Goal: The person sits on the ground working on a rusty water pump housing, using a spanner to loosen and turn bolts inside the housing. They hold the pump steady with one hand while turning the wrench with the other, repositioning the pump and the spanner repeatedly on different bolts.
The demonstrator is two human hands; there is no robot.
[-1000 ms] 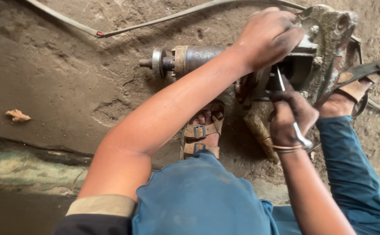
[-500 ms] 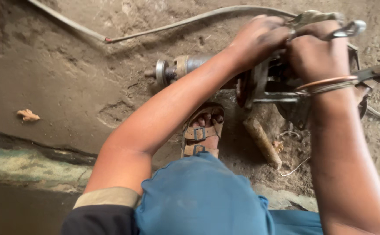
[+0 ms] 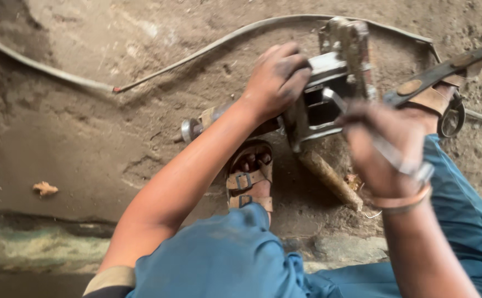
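Two hands grip: left hand [image 3: 277, 80] clasps the grimy motor assembly [image 3: 329, 91]; right hand [image 3: 384, 146], at 4 o'clock, holds a metal tool [image 3: 335, 99].

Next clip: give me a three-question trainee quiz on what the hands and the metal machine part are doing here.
1. True or false: the left hand rests on top of the grimy metal machine part.
2. What does the right hand hold?
A. a slim metal tool
B. a paintbrush
C. a glass bottle
3. Fill in: below the machine part, a foot in a brown buckled ____ stands on the dirt floor.

Key:
1. True; the left hand grips the part from above.
2. A; the blurred tool's tip points into the part's open frame.
3. sandal
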